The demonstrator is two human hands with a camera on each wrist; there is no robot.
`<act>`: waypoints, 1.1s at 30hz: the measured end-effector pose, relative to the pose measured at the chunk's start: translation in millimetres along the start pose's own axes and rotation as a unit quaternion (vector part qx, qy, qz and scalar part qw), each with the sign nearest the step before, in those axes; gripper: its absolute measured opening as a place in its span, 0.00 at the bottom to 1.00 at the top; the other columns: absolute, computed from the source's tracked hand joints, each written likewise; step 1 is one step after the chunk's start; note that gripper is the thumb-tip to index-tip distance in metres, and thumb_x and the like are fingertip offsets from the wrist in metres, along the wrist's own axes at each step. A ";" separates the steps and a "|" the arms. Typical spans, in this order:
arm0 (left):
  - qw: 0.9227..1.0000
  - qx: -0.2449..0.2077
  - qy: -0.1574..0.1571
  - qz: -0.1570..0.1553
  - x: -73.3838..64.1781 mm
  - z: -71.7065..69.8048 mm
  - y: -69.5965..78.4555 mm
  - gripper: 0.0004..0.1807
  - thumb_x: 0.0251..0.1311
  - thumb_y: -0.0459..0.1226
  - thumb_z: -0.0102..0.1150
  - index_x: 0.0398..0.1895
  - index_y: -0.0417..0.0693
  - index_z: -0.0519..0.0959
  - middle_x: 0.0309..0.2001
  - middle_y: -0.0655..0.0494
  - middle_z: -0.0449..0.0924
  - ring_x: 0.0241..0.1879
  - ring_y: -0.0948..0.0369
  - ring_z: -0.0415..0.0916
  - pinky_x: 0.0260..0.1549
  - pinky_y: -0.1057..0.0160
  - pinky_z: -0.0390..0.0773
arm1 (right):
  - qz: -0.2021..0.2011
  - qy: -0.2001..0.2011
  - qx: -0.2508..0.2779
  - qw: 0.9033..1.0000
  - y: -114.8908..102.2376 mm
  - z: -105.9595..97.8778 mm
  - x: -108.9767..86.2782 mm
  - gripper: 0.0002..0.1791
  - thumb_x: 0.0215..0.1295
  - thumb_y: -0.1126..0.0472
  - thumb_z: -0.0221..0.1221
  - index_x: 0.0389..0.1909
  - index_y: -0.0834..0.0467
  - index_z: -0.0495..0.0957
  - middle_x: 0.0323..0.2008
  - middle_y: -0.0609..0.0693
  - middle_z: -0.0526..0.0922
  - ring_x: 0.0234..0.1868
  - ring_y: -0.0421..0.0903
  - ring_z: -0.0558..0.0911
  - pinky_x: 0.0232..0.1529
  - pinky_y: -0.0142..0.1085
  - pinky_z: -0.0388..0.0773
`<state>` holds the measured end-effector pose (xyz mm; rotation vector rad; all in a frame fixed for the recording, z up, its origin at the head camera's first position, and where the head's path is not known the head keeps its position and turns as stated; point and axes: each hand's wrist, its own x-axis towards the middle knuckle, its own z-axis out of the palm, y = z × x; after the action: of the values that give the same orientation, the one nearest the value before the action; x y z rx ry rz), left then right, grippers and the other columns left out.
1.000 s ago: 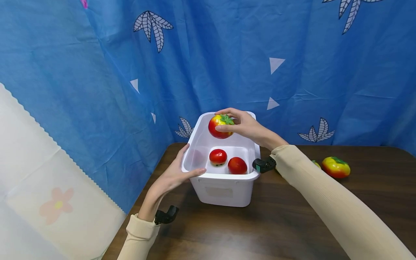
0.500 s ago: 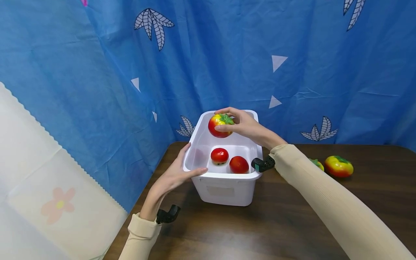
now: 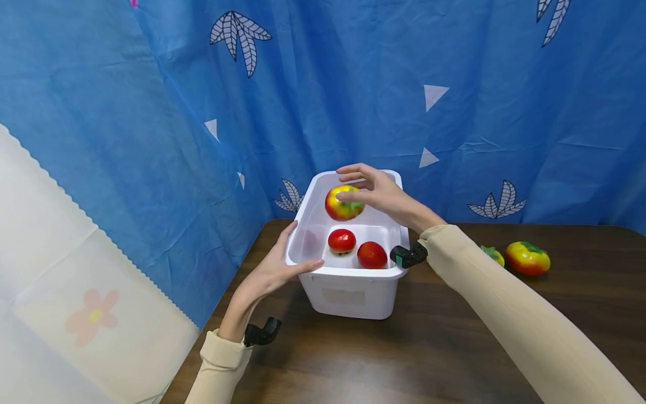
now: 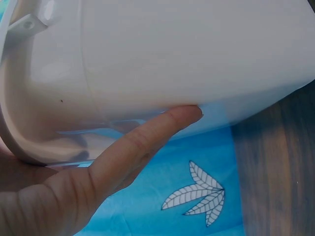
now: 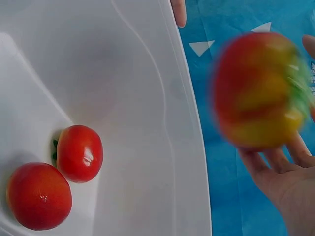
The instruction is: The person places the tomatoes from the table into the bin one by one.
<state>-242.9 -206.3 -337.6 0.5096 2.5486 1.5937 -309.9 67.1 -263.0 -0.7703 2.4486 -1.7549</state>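
Note:
My left hand [image 3: 272, 270] holds the near-left corner of a white plastic bin [image 3: 348, 300], thumb along the front rim, fingers against the outer side wall. In the left wrist view one finger [image 4: 142, 140] lies along that wall. Above the bin's far half, a red-and-yellow tomato [image 3: 344, 212] with a green calyx hangs in the air, blurred in the right wrist view. My right hand [image 3: 383, 193] is spread just above and beside it, the fingers parted from it. Two red tomatoes, one left [image 3: 341, 240] and one right [image 3: 372, 255], lie on the bin's floor.
On the brown wooden table [image 3: 323, 359], another red-and-yellow tomato [image 3: 527, 258] lies to the right. Beside it a similar one [image 3: 493, 256] is partly hidden by my right sleeve. A blue patterned curtain [image 3: 353, 84] hangs behind the table, with a pale cloth [image 3: 60, 252] at left.
My right hand has let go of the red-and-yellow tomato, its fingers spreading and lifting. The tomato has dropped slightly and turned. The left hand keeps its hold on the bin.

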 end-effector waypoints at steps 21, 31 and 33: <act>1.000 0.006 0.002 -0.004 0.2 2.9 -3.4 0.60 0.58 0.50 0.75 0.85 0.52 0.44 0.74 0.40 0.63 0.67 0.37 0.69 0.58 0.39 0.80 | -0.013 0.005 0.010 1.000 7.4 -41.9 -35.4 0.36 0.71 0.57 0.65 0.77 0.57 0.65 0.73 0.59 0.71 0.72 0.57 0.72 0.71 0.60 0.68; 1.000 0.013 0.006 -0.003 1.3 -0.1 -3.1 0.61 0.58 0.52 0.75 0.85 0.52 0.44 0.74 0.41 0.63 0.66 0.39 0.70 0.59 0.38 0.79 | 0.051 0.067 -0.017 0.996 29.8 -102.7 -84.1 0.35 0.75 0.55 0.63 0.77 0.54 0.62 0.74 0.58 0.69 0.73 0.59 0.70 0.74 0.66 0.61; 1.000 0.016 0.006 -0.005 1.0 -1.5 -3.1 0.61 0.58 0.52 0.75 0.85 0.53 0.44 0.74 0.41 0.63 0.66 0.40 0.70 0.59 0.38 0.79 | 0.064 0.075 -0.027 0.995 39.3 -114.3 -95.8 0.34 0.76 0.54 0.62 0.78 0.53 0.62 0.74 0.57 0.69 0.73 0.57 0.70 0.73 0.64 0.62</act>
<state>-245.0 -208.4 -339.6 0.4915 2.5850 1.5609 -275.4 216.3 -281.2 -0.4888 2.5846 -1.7661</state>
